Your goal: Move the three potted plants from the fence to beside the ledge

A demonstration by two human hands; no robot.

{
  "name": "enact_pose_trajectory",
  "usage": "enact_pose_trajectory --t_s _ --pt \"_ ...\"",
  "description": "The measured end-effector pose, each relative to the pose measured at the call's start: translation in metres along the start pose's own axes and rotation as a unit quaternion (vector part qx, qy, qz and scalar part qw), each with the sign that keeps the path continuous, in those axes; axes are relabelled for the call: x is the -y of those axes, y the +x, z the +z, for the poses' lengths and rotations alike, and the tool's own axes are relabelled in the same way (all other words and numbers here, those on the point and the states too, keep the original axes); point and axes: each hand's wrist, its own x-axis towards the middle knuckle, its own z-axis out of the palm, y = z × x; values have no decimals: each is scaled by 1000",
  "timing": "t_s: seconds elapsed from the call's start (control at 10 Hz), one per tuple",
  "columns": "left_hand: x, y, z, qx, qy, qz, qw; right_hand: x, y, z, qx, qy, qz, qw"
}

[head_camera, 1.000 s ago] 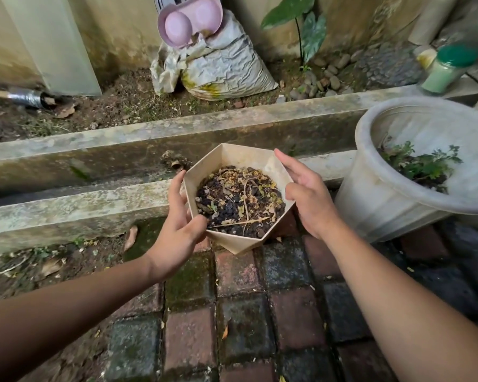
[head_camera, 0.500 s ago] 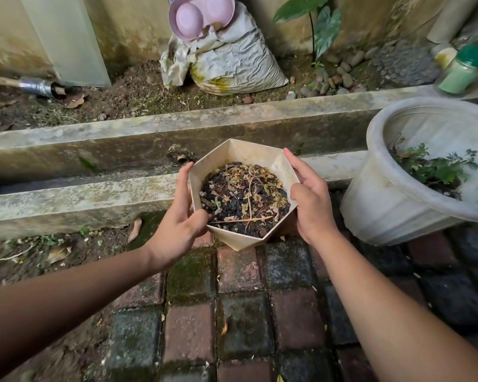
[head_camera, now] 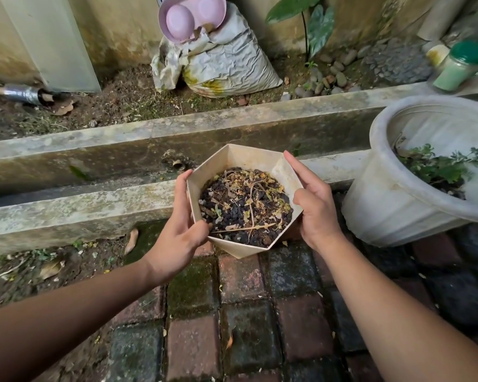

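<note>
A cream hexagonal pot [head_camera: 233,162] filled with dark soil and dry yellowed stems is held between both hands, low over the brick paving right in front of the concrete ledge [head_camera: 80,208]. My left hand [head_camera: 181,232] grips its left side with the thumb over the rim. My right hand [head_camera: 313,205] clasps its right side. Whether the pot's base touches the bricks is hidden. A large white round pot [head_camera: 392,210] with a small green plant stands on the paving to the right, against the ledge.
Beyond the ledge runs a concrete gutter [head_camera: 122,158], then bare earth with a crumpled white sack [head_camera: 226,67], a pink container [head_camera: 191,17], pebbles [head_camera: 331,78] and a leafy plant. A green-lidded jar [head_camera: 458,67] sits at the far right. Mossy brick paving [head_camera: 246,326] lies below.
The pot and both hands have sunk slightly toward the bricks beside the ledge; the grip on both sides is unchanged.
</note>
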Motion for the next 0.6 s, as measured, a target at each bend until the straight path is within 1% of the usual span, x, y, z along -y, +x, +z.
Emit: enact_pose_trajectory --t_s 0.1,0.2,0.3,0.4,0.5,0.6 --pt "7 2 -7 -4 17 -6 1000 18 -1 -8 41 -94 26 994" --pt "-10 -1 -17 3 21 -46 999 49 -5 -17 93 -221 58 969" --pt "-58 -18 -34 -47 79 -88 992 109 -15 -8 109 -377 48 918" --pt "-120 -48 -49 -62 141 -116 981 196 -34 12 151 -462 11 874" --pt "-215 -68 -77 -40 133 -146 980 309 -43 35 145 -477 -19 867" --pt "-325 -92 -123 -44 133 -115 983 431 -53 56 89 -487 -28 868"
